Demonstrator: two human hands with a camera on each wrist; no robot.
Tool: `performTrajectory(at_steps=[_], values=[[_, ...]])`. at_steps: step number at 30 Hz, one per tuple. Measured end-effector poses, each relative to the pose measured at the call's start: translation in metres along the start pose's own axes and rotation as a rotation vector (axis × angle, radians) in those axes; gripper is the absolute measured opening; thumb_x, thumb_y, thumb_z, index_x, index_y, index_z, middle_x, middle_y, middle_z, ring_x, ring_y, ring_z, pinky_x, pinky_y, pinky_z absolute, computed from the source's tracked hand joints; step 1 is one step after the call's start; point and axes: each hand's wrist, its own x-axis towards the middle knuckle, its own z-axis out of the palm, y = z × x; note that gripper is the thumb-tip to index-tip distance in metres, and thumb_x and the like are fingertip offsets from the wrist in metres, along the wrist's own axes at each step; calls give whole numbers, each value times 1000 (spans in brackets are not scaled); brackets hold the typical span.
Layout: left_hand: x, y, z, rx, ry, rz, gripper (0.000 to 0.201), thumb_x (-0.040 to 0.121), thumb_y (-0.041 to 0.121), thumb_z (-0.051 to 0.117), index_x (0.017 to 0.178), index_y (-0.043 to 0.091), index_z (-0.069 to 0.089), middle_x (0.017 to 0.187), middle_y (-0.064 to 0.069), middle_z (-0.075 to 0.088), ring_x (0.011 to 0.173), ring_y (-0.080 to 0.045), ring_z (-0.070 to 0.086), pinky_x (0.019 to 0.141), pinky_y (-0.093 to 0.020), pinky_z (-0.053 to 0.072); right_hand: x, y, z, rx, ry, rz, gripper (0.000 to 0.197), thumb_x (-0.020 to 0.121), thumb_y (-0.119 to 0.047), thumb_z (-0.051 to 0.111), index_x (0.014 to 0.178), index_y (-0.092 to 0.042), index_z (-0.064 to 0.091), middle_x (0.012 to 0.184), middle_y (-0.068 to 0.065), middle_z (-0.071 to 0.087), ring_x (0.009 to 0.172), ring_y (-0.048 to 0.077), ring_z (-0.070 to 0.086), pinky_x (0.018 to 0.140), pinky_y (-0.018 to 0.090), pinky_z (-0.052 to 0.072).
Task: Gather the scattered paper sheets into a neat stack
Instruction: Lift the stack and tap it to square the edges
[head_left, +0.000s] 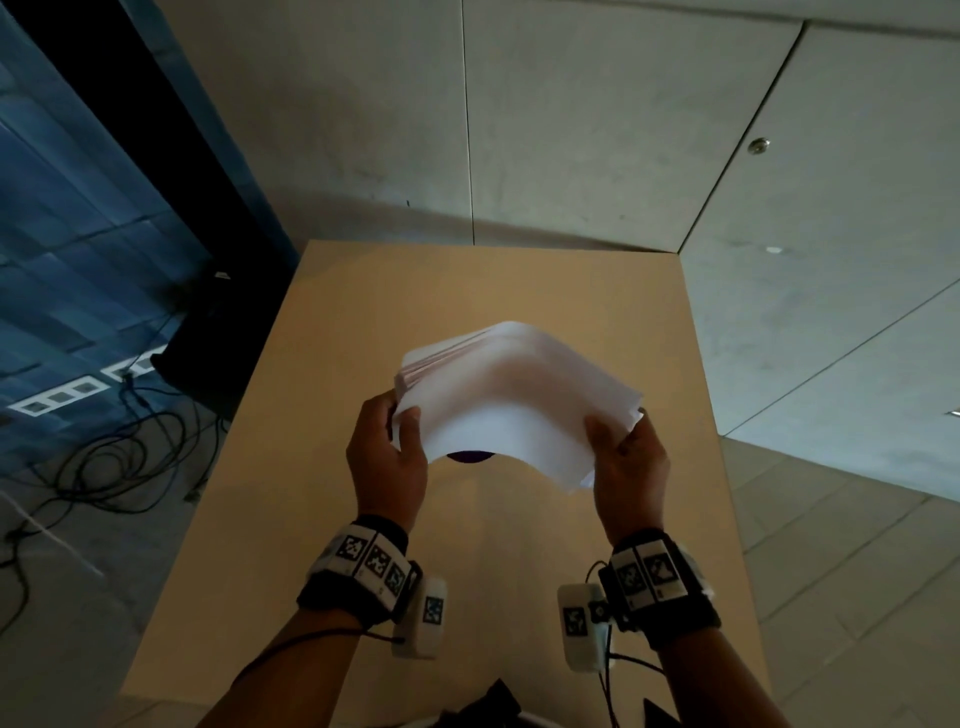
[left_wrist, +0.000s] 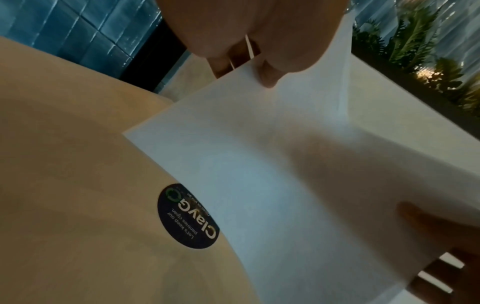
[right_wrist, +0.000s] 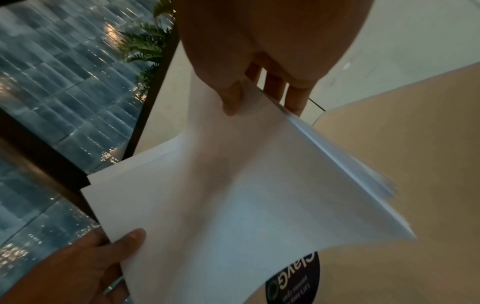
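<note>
A stack of white paper sheets is held in the air above the tan table, bowed upward in the middle. My left hand grips its left edge, thumb on top. My right hand grips its right edge, thumb on top and fingers underneath. In the left wrist view the sheets fill the middle, with my left thumb pressing the top edge. In the right wrist view the stack fans slightly at its right side and my right thumb pinches it.
A round dark sticker lies on the table under the sheets. Cables run over the floor left of the table, beside a dark box. Grey wall panels stand behind the table's far edge.
</note>
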Motion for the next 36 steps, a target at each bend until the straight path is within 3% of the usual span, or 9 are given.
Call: performTrajectory(at_steps=[3, 5, 9, 13, 18, 23, 26, 30, 36], values=[[-2, -3, -5, -65, 33, 25, 20, 94, 14, 60, 113, 9, 57, 107, -1, 63, 96, -23, 65, 80, -35, 56, -4, -6, -8, -22, 60, -91, 20, 92, -24, 62, 111, -28, 58, 91, -12, 67, 84, -3, 65, 70, 21, 52], [-7, -9, -8, -84, 32, 33, 25, 94, 15, 59, 118, 16, 52, 110, 3, 60, 102, -20, 64, 84, -34, 54, -8, 1, -13, -66, 79, -146, 21, 92, -20, 62, 113, -19, 58, 90, -13, 65, 82, -12, 62, 70, 10, 49], [-28, -34, -2, 108, -155, -176, 30, 96, 17, 55, 124, 4, 57, 114, -13, 66, 105, -29, 64, 87, -31, 49, -16, 47, -12, -261, -78, 36, 37, 92, -18, 62, 127, -12, 53, 106, 2, 68, 97, 15, 65, 82, 31, 52], [-31, -42, 1, 183, -206, -268, 28, 96, 14, 54, 115, -7, 60, 107, -23, 68, 99, -35, 65, 80, -27, 43, -16, 74, -5, -396, -143, 134, 26, 94, -18, 56, 117, -11, 64, 103, 10, 71, 96, 28, 67, 76, 33, 50], [-7, -24, -5, 147, -126, -127, 27, 96, 14, 55, 113, -6, 64, 104, -21, 70, 96, -30, 67, 80, -24, 45, -3, 35, -4, -378, -56, -20, 23, 96, -16, 54, 113, -9, 67, 84, 3, 68, 72, 18, 60, 59, 19, 41], [3, -5, -19, 139, 8, 14, 29, 94, 15, 59, 103, -11, 68, 98, -20, 71, 90, -14, 61, 82, -11, 41, 1, 3, -6, -283, 91, -189, 20, 92, -14, 62, 108, -3, 68, 90, -7, 64, 84, 9, 63, 74, 20, 46], [-10, -22, -13, 115, -110, -95, 32, 93, 21, 58, 109, -7, 64, 104, -21, 70, 98, -26, 66, 82, -25, 46, -3, 28, -11, -356, -16, -59, 29, 89, -15, 66, 116, -6, 64, 99, -3, 66, 92, 10, 60, 81, 22, 44], [-17, -44, -4, 165, -230, -272, 32, 93, 14, 60, 120, -5, 59, 114, -22, 66, 108, -34, 63, 85, -28, 43, -2, 68, -12, -494, -145, 131, 29, 90, -22, 63, 117, -10, 65, 110, 8, 71, 102, 23, 66, 84, 27, 47], [2, -15, -6, 135, -152, -51, 22, 95, 7, 56, 114, -2, 63, 99, -13, 69, 92, -25, 67, 80, -23, 46, 11, 33, -16, -499, -94, 51, 26, 93, -20, 59, 113, -6, 67, 109, 15, 69, 99, 30, 64, 79, 27, 44]])
